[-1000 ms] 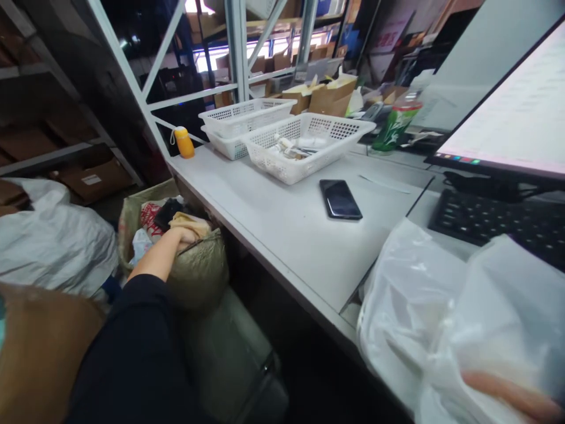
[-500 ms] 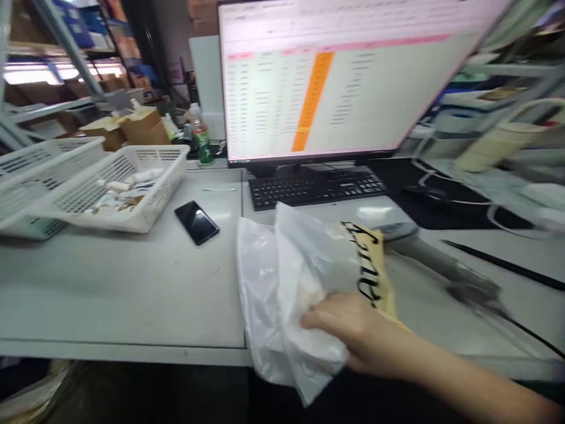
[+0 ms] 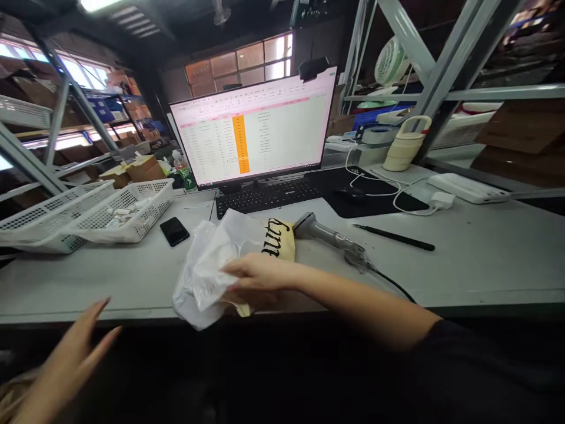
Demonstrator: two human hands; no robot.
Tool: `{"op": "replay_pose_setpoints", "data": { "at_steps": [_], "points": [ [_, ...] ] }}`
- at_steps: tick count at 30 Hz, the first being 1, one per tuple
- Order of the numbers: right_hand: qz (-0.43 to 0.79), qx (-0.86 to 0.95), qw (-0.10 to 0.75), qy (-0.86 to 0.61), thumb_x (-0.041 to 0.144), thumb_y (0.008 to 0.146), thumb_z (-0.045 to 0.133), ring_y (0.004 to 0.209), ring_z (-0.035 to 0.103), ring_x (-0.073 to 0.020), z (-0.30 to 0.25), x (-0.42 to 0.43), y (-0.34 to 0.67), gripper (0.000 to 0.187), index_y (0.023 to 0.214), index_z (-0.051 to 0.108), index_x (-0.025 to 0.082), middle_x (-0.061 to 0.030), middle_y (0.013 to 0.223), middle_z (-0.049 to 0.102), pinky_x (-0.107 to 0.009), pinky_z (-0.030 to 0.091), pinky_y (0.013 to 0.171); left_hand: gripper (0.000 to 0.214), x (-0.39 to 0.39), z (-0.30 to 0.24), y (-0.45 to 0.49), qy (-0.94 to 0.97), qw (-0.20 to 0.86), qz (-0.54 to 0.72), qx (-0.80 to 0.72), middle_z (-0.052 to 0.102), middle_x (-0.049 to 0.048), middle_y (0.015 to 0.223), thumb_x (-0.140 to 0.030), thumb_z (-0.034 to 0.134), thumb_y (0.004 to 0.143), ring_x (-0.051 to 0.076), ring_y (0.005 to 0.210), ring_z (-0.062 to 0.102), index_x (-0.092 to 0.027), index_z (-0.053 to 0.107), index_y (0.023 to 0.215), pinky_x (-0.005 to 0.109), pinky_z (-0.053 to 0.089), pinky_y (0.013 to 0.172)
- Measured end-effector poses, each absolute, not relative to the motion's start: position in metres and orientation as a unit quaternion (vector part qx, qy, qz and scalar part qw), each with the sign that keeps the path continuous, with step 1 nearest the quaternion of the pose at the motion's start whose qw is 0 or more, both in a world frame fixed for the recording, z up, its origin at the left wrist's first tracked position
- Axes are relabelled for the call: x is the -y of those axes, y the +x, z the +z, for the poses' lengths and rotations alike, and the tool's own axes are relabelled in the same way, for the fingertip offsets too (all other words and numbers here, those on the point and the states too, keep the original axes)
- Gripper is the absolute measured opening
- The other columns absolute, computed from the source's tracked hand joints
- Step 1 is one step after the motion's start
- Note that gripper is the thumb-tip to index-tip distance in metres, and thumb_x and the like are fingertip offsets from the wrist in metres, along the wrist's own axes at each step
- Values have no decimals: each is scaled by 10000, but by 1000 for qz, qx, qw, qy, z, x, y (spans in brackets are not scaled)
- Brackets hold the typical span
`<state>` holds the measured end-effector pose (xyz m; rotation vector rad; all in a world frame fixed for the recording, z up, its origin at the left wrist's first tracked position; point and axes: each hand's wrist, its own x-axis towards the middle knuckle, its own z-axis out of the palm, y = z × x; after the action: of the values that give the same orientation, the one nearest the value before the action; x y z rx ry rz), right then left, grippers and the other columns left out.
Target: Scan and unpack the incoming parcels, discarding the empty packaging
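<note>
The left hand, fingers spread, holds nothing. A phone lies at ten o'clock from the white bag, which droops over the table's front edge. Looking light, soft and slippery, the bag should be held by several bunched folds. The right hand, fingers curled, grips it at four o'clock. A scanner lies near three.

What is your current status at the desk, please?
Left hand open, near the desk's front edge. Right hand holding white plastic bag at that edge. Scanner right of bag, phone left, possibly in the way.
</note>
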<state>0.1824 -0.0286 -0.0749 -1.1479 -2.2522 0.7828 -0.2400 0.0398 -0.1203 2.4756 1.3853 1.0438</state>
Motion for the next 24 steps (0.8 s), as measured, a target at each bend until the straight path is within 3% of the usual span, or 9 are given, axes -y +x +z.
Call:
{"op": "replay_pose_setpoints", "data": {
  "at_steps": [4, 6, 9, 11, 15, 17, 20, 22, 24],
  "points": [
    [385, 590, 563, -432, 408, 945, 541, 950, 666, -207, -76, 24, 189, 272, 1006, 694, 190, -28, 984, 738, -318, 512, 865, 896, 33, -135, -111, 864, -66, 395, -305, 271, 157, 1638, -452, 693, 873, 396, 1498, 288, -266, 195, 1595, 613, 333, 1186],
    [393, 484, 686, -375, 496, 888, 626, 1023, 658, -208, -61, 32, 196, 315, 1036, 663, 220, -9, 1040, 733, -323, 521, 907, 974, 52, -138, -44, 858, -21, 444, -257, 122, 182, 1674, -429, 687, 889, 374, 1540, 177, -264, 55, 1612, 592, 307, 1199],
    [391, 438, 758, -285, 556, 857, 659, 1100, 648, -223, -23, 57, 210, 421, 1126, 624, 234, -21, 1134, 715, -360, 527, 962, 1081, 54, -140, 22, 837, 150, 463, -251, -32, 206, 1679, -466, 677, 886, 360, 1557, 99, -244, -107, 1597, 602, 258, 1208],
    [400, 450, 754, -264, 561, 911, 583, 1138, 638, -235, 3, 78, 219, 439, 1187, 605, 220, -48, 1155, 708, -396, 517, 1001, 1101, 40, -141, 41, 826, 250, 415, -286, 55, 233, 1670, -449, 731, 831, 366, 1546, 158, -197, -11, 1606, 632, 170, 1221],
    [458, 485, 697, -261, 590, 983, 405, 1205, 603, -266, 31, 107, 230, 513, 1234, 606, 190, -86, 1091, 722, -462, 493, 1039, 817, 10, -133, 41, 733, 445, 373, -354, 425, 203, 1551, -373, 863, 642, 385, 1555, 80, -152, 557, 1366, 640, -109, 1206],
    [463, 507, 678, -261, 636, 968, 394, 1223, 591, -287, 32, 108, 233, 561, 1231, 622, 196, -94, 1074, 725, -483, 494, 1033, 605, 12, -125, 38, 687, 500, 399, -345, 508, 178, 1494, -510, 739, 764, 373, 1542, 175, -167, 641, 1253, 617, 27, 1242],
    [455, 524, 669, -267, 704, 916, 428, 1206, 599, -310, 23, 93, 240, 601, 1190, 646, 216, -99, 1052, 727, -496, 512, 1003, 669, 36, -121, 42, 609, 599, 432, -289, 599, 154, 1405, -692, 374, 928, 339, 1373, 506, -195, 611, 1308, 554, 382, 1156],
    [460, 513, 665, -289, 735, 883, 455, 1172, 618, -318, 13, 75, 249, 611, 1141, 655, 219, -103, 1032, 728, -493, 527, 973, 629, 53, -124, 46, 476, 707, 463, -243, 676, 129, 1293, -695, 536, 872, 318, 1223, 632, -208, 639, 1256, 490, 498, 1064],
    [446, 500, 663, -333, 740, 832, 542, 1118, 641, -318, 1, 59, 265, 595, 1085, 659, 214, -104, 1013, 729, -479, 539, 945, 516, 58, -129, 46, 344, 755, 509, -229, 742, 95, 1124, -503, 818, 725, 287, 1062, 704, -194, 689, 1117, 424, 552, 993]
  ]
}}
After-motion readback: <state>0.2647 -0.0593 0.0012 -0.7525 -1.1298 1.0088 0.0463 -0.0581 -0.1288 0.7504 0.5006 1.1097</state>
